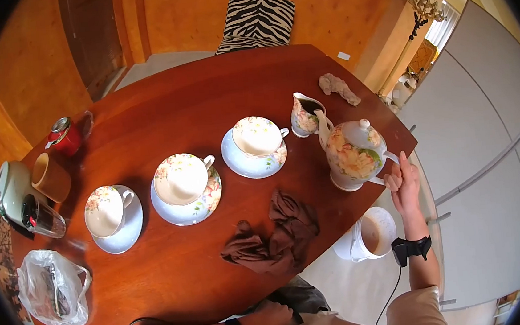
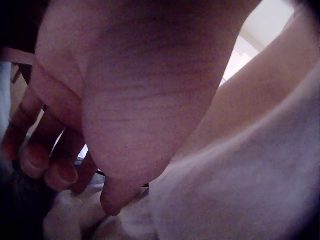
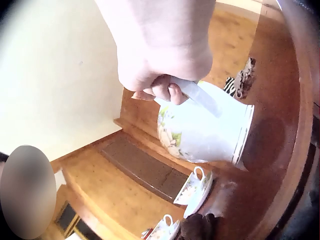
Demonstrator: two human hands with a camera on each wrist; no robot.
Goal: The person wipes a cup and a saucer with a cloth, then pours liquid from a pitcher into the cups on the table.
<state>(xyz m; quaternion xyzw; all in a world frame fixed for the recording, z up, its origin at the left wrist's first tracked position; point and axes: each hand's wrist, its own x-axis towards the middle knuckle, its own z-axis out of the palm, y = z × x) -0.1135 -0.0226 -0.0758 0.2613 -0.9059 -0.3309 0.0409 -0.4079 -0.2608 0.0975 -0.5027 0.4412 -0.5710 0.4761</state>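
A flowered teapot (image 1: pixel 355 154) with its lid on is at the table's right edge, spout toward a small creamer (image 1: pixel 306 114) holding dark liquid. The right hand (image 1: pixel 402 181) has its fingers curled round the teapot's handle; in the right wrist view this hand (image 3: pixel 160 65) grips the handle of the teapot (image 3: pixel 210 130). Three flowered cups, one at the left (image 1: pixel 105 212), one in the middle (image 1: pixel 181 179) and one at the right (image 1: pixel 258 136), stand on saucers. The left hand (image 1: pixel 274 319) rests near the lap, its fingers loosely bent in the left wrist view (image 2: pixel 135 95), holding nothing visible.
A brown cloth (image 1: pixel 272 235) lies crumpled near the front edge, a crumpled tissue (image 1: pixel 339 89) at the back right. A white bucket (image 1: pixel 374 234) with cloudy liquid stands below the right edge. At the left are a plastic bag (image 1: pixel 54 289), red can (image 1: pixel 65 137), glass (image 1: pixel 43 218) and wooden cup (image 1: pixel 51 177).
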